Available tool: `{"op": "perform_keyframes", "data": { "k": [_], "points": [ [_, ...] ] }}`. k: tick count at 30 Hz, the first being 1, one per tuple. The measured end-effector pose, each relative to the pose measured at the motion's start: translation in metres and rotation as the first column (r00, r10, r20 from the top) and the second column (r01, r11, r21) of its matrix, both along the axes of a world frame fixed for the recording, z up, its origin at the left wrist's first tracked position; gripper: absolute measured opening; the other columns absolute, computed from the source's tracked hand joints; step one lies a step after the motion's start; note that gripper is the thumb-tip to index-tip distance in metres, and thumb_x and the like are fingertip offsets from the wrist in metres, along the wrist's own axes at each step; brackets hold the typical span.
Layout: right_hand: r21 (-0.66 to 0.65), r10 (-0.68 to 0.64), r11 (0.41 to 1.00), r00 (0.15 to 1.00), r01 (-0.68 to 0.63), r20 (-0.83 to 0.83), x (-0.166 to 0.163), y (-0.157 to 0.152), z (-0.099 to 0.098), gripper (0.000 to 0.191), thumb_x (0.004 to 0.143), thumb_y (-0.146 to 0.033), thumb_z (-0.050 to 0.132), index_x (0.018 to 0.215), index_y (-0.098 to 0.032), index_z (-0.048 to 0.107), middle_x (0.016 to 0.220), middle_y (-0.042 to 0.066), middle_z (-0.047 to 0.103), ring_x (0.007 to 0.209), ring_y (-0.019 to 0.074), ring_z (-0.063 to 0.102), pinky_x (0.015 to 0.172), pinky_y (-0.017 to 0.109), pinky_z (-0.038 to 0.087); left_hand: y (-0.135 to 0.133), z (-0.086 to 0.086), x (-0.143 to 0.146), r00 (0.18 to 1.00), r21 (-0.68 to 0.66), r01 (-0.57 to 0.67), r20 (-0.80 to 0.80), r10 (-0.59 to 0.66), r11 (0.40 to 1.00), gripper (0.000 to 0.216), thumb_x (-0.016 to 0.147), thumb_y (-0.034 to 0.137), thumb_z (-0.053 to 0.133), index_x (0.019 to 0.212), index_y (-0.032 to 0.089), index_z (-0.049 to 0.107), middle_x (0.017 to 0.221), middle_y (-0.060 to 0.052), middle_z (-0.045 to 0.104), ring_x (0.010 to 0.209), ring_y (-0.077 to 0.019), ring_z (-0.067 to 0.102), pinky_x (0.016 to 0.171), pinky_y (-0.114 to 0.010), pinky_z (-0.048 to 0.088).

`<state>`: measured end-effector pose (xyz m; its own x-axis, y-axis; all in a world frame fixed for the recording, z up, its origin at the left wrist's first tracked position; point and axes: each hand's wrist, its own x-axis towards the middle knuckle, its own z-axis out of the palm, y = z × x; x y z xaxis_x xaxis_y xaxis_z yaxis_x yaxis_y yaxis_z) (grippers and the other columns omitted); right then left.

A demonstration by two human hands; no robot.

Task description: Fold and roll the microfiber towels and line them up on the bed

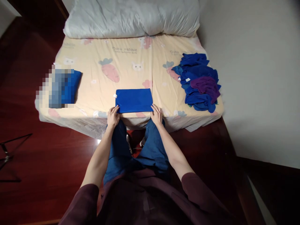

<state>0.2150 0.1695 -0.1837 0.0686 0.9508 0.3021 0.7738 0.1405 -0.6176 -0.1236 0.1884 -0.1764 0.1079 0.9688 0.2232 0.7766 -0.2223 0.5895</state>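
Note:
A flat, folded blue cloth (134, 100) lies near the front edge of the bed, a small white tag sticking out at its left side. My left hand (113, 116) pinches its near left corner, fingertips on the fabric. At the near right corner, my right hand (156, 113) holds the cloth the same way, thumb and fingers close together. The cloth is a neat rectangle between both hands, resting on the sheet.
A crumpled pile of blue cloths (199, 84) with a purple cloth (206, 87) on it lies at the right. At left sits a folded blue stack (74, 86), partly pixelated. A rolled white quilt (131, 18) spans the back of the bed (133, 73). A wall (253, 78) stands right.

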Motion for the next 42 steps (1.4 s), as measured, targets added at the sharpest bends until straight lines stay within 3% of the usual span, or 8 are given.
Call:
{"op": "perform_keyframes", "data": {
  "k": [8, 13, 18, 23, 30, 36, 42],
  "points": [
    [0.056, 0.014, 0.998, 0.997, -0.01, -0.071, 0.001, -0.003, 0.002, 0.04, 0.091, -0.012, 0.045, 0.125, -0.02, 0.065, 0.137, 0.009, 0.065, 0.131, 0.0232, 0.052, 0.118, 0.048, 0.038, -0.004, 0.008, -0.001, 0.999, 0.021, -0.017, 0.03, 0.017, 1.0, 0.054, 0.085, 0.008, 0.044, 0.134, 0.021, 0.061, 0.144, -0.008, 0.06, 0.136, -0.026, 0.046, 0.119, -0.047, 0.036],
    [0.058, -0.023, 0.998, 0.997, 0.027, -0.076, 0.003, 0.0, -0.005, 0.038, 0.092, -0.014, 0.045, 0.124, -0.021, 0.066, 0.124, 0.009, 0.069, 0.122, 0.0253, 0.057, 0.113, 0.046, 0.043, -0.004, 0.008, -0.003, 0.998, 0.023, -0.035, 0.052, 0.034, 0.999, 0.046, 0.09, 0.014, 0.044, 0.133, 0.022, 0.06, 0.137, -0.011, 0.061, 0.132, -0.0276, 0.047, 0.118, -0.049, 0.037],
    [0.076, -0.089, 0.992, 0.991, 0.096, -0.096, 0.005, 0.002, -0.013, 0.031, 0.099, -0.026, 0.044, 0.122, -0.02, 0.064, 0.117, 0.012, 0.068, 0.115, 0.0265, 0.061, 0.106, 0.044, 0.049, -0.001, 0.001, -0.004, 0.99, -0.009, -0.125, 0.063, 0.125, 0.992, 0.036, 0.098, 0.027, 0.042, 0.129, 0.02, 0.059, 0.119, -0.014, 0.063, 0.125, -0.0301, 0.05, 0.11, -0.047, 0.042],
    [0.041, -0.147, 0.987, 0.978, 0.155, -0.146, 0.004, 0.004, -0.015, 0.033, 0.104, -0.038, 0.042, 0.126, -0.021, 0.06, 0.114, 0.012, 0.069, 0.109, 0.0251, 0.065, 0.101, 0.041, 0.051, 0.001, -0.003, -0.002, 0.976, -0.016, -0.204, 0.073, 0.205, 0.979, 0.039, 0.101, 0.032, 0.039, 0.135, 0.02, 0.053, 0.11, -0.014, 0.062, 0.113, -0.0295, 0.054, 0.105, -0.046, 0.044],
    [-0.061, -0.204, 0.979, 0.956, 0.196, -0.212, 0.0, 0.004, -0.014, 0.033, 0.102, -0.041, 0.047, 0.125, -0.02, 0.055, 0.101, 0.009, 0.072, 0.095, 0.0234, 0.069, 0.091, 0.037, 0.054, -0.001, 0.002, 0.002, 0.971, -0.01, -0.233, 0.051, 0.234, 0.972, 0.043, 0.103, 0.034, 0.035, 0.137, 0.016, 0.052, 0.109, -0.016, 0.062, 0.111, -0.0304, 0.056, 0.103, -0.047, 0.044],
    [-0.045, -0.204, 0.979, 0.947, 0.199, -0.248, -0.001, 0.005, -0.014, 0.028, 0.101, -0.041, 0.047, 0.119, -0.02, 0.055, 0.092, 0.007, 0.071, 0.084, 0.0216, 0.069, 0.085, 0.035, 0.055, -0.003, 0.006, 0.003, 0.977, -0.012, -0.211, -0.032, 0.21, 0.977, 0.044, 0.104, 0.035, 0.029, 0.133, 0.016, 0.057, 0.115, -0.017, 0.065, 0.11, -0.0318, 0.056, 0.102, -0.049, 0.044],
    [-0.038, -0.215, 0.977, 0.947, 0.212, -0.24, 0.0, 0.006, -0.015, 0.027, 0.1, -0.043, 0.049, 0.115, -0.021, 0.057, 0.089, 0.006, 0.071, 0.083, 0.0213, 0.068, 0.083, 0.035, 0.056, -0.001, 0.002, 0.001, 0.977, 0.015, -0.205, -0.051, 0.206, 0.979, 0.044, 0.104, 0.037, 0.03, 0.128, 0.017, 0.06, 0.107, -0.017, 0.067, 0.108, -0.0335, 0.056, 0.1, -0.051, 0.045]
  ]
}}
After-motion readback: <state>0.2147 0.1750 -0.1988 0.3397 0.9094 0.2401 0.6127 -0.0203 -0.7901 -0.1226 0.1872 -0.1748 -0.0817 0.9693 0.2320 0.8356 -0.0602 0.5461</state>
